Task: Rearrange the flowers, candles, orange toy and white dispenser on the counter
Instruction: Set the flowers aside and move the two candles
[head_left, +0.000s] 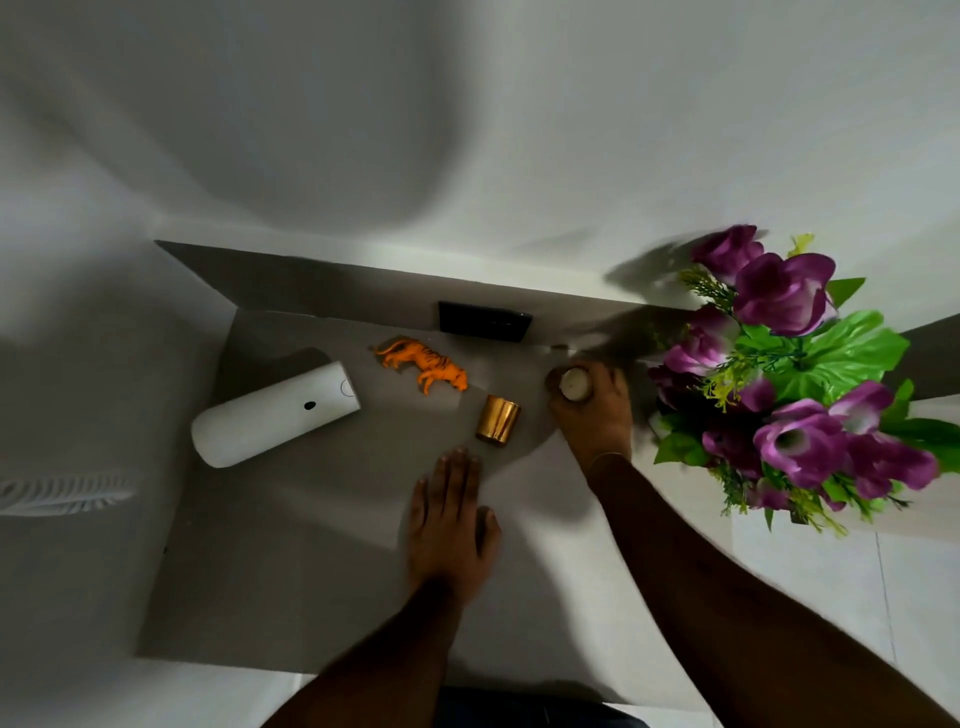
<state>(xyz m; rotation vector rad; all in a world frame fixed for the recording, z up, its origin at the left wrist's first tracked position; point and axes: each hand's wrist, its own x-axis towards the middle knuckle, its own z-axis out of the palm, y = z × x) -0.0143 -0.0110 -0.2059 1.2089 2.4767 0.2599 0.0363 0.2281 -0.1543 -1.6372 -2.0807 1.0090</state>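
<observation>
From the head camera, looking down, the right hand (592, 410) is stretched forward with its arm running in from the lower right, and its fingers are wrapped around a candle (574, 384) standing upright on the counter (291, 571), the white wax top showing between thumb and fingers. The left hand (451, 525) lies flat on the counter, palm down, fingers straight, together and holding nothing, its forearm coming up from the bottom edge. Just beyond its fingertips stands a second candle in a gold cup (497, 420), a little left of the gripped one and apart from both hands. The orange toy (423, 362), a tiger, lies on the counter behind the gold cup. The white dispenser (275, 413) lies on its side at the left, well apart from the hands. The flowers (789, 374), purple with green leaves, stand at the right, just beside the right hand. A dark rectangular object (484, 321) leans at the back wall
</observation>
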